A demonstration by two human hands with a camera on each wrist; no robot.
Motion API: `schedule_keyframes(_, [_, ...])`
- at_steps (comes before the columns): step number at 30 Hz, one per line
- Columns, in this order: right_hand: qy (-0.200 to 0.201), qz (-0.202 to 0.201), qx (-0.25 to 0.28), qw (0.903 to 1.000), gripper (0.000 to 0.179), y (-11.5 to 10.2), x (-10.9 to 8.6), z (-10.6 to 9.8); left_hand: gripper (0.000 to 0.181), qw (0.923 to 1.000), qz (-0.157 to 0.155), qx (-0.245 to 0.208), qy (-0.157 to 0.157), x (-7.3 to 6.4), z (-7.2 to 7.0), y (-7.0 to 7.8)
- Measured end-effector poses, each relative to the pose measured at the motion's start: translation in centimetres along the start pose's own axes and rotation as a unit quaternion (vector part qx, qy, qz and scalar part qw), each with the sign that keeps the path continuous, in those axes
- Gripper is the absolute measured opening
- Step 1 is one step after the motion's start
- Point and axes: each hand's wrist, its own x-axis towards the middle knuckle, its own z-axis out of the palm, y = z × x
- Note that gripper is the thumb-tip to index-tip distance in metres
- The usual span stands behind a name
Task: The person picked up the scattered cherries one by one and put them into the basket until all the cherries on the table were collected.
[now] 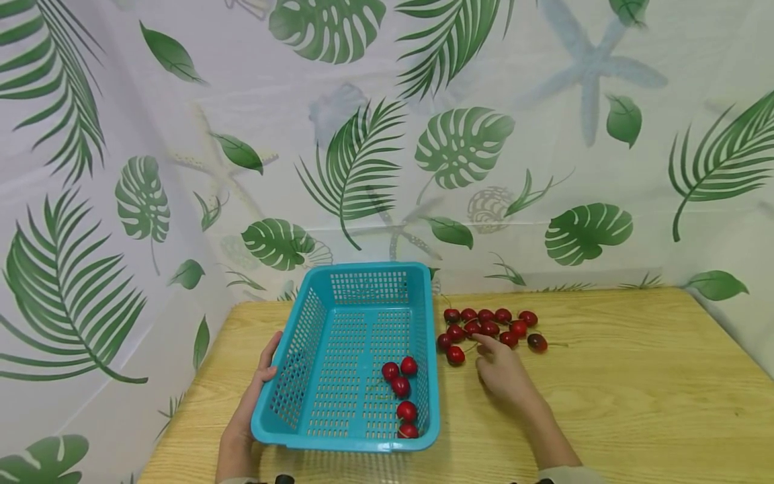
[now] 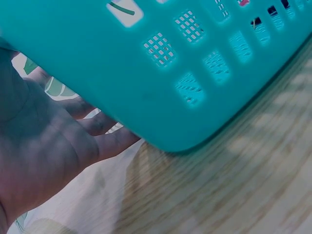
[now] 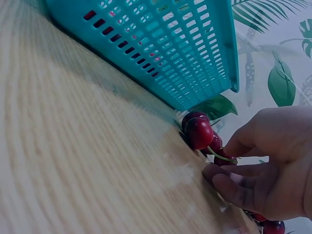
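A blue-green plastic basket point(image 1: 345, 445) with slotted walls stands on the table, several red cherries point(image 1: 400, 386) inside at its near right. My left hand point(image 1: 256, 383) grips its left side, thumb at the rim; the left wrist view has the fingers point(image 2: 117, 142) partly hidden behind the basket. Right of the basket, my right hand point(image 1: 504, 373) is at a cluster of loose cherries point(image 1: 455, 355). In the right wrist view its thumb and index finger close around a dark cherry point(image 3: 226, 159), which they partly cover. A green stem point(image 3: 219, 155) crosses there, beside another cherry point(image 3: 199, 132).
The wood-grain table point(image 1: 635, 376) extends to the right of the cherries. A white cloth point(image 1: 375, 222) with green leaf prints hangs along the back and left. One darker cherry point(image 1: 537, 343) with its stem lies at the cluster's right end.
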Motion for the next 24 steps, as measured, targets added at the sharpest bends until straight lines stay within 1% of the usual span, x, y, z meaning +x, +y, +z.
schedule_keyframes(7, [-0.001, 0.006, 0.016, 0.9998, 0.055, -0.05, 0.05, 0.16, 0.068, 1.0000, 0.008, 0.002, -0.004, 0.04, -0.03, -0.05])
schedule_keyframes(14, [0.033, 0.005, 0.034, 0.9988, 0.048, -0.37, 0.14, -0.09, 0.068, 1.0000, 0.006, 0.004, -0.001, -0.01, 0.04, -0.02])
schedule_keyframes(18, [0.051, 0.002, 0.054, 0.9973, 0.047, -0.72, 0.27, -0.33, 0.066, 0.9995, -0.025, 0.009, 0.019, -0.14, 0.32, 0.16])
schedule_keyframes(21, [0.068, -0.009, 0.058, 0.9960, 0.047, -0.94, 0.28, -0.46, 0.066, 0.9980, -0.049, 0.014, 0.036, -0.16, 0.58, 0.38])
schedule_keyframes(24, [0.081, -0.018, 0.054, 0.9951, 0.048, -0.98, 0.23, -0.51, 0.068, 0.9972, -0.058, 0.017, 0.044, -0.13, 0.77, 0.52])
